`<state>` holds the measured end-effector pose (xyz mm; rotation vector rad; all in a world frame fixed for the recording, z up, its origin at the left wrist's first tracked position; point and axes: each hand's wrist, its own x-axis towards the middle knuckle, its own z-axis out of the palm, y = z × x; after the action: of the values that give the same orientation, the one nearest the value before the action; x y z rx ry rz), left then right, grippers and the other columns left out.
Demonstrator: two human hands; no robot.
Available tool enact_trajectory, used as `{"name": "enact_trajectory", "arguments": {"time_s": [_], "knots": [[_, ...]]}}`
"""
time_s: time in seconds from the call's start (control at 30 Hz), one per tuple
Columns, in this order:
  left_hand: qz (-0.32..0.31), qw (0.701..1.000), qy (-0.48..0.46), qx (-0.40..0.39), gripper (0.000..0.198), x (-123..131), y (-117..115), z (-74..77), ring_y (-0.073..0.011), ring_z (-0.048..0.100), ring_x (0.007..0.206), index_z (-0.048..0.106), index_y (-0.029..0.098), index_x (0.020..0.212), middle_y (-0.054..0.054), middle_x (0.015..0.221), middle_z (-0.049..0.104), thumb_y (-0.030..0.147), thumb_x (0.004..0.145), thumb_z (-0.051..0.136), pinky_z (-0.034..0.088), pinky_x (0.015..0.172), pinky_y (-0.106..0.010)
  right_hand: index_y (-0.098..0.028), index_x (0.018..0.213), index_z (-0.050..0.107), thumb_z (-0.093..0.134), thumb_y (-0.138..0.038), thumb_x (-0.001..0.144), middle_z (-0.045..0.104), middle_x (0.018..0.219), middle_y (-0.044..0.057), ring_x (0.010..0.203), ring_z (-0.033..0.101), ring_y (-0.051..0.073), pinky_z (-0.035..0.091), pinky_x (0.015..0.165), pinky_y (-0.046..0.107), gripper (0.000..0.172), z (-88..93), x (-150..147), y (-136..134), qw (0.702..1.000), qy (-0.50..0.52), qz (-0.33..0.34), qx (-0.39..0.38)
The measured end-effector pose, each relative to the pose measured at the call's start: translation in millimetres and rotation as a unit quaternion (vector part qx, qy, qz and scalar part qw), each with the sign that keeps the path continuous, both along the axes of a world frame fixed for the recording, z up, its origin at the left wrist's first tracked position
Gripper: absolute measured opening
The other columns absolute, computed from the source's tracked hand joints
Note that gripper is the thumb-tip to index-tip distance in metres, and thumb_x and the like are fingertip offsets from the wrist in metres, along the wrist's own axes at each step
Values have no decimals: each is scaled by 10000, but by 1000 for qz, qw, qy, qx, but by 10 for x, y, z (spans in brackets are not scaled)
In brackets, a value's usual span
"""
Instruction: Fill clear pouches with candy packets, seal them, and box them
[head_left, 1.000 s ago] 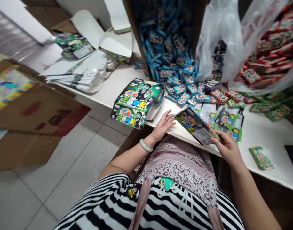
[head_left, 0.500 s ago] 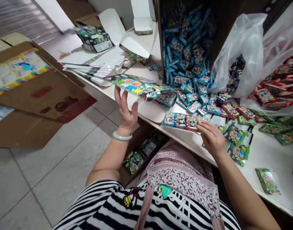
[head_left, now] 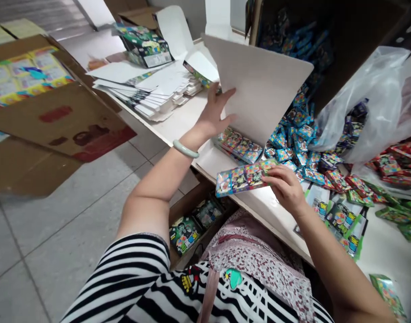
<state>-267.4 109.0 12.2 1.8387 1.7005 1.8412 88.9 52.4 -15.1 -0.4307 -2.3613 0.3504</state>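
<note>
My left hand (head_left: 215,112), with a pale bangle on the wrist, is closed on the edge of a large white card flap (head_left: 259,94) and holds it tilted up over the table. Under the flap lies a row of small colourful packets (head_left: 239,146). My right hand (head_left: 285,188) grips a long row of colourful small packets (head_left: 241,177) just above the white table (head_left: 178,121). A heap of blue packets (head_left: 295,132) spills from a brown carton (head_left: 347,40) behind.
A stack of flat white card blanks (head_left: 148,87) and a printed green box (head_left: 145,45) lie at the far left of the table. Clear plastic bags (head_left: 370,103) and red packets (head_left: 397,166) sit at right. Flattened cardboard (head_left: 54,121) lies on the tiled floor. A box of packs (head_left: 192,222) stands under the table.
My left hand has swung the printed card up and over, so its white back now faces me. My right hand has lifted the row of packets and shifted it left.
</note>
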Motion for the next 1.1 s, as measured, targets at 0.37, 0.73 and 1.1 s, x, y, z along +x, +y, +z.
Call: {"name": "enact_trajectory", "arguments": {"time_s": [0.37,0.73,1.1], "knots": [[-340,843,-307,-281,669,485,-664,190,-293,714,953,668,180,1142,-98,1041,720,396,574,948,581,873,-432,-304,1082,728,552,-174,890,615,1266,80,1254,560,277,482,1061,499,291,495,-919,575,996,20,86,-25],[44,834,-528,-156,468,330,-558,-362,-127,589,595,428,226,920,64,712,598,163,614,777,482,584,-244,-284,1390,544,598,-359,877,591,1387,109,1222,605,289,570,948,465,521,111,-710,1103,974,101,-40,-199],[146,952,-169,-210,302,225,-391,-629,-124,474,673,455,210,713,52,666,466,146,765,746,413,704,-262,-241,1252,610,593,-297,831,676,1257,112,1104,668,252,566,924,446,425,-11,-701,1038,953,133,-85,-258]]}}
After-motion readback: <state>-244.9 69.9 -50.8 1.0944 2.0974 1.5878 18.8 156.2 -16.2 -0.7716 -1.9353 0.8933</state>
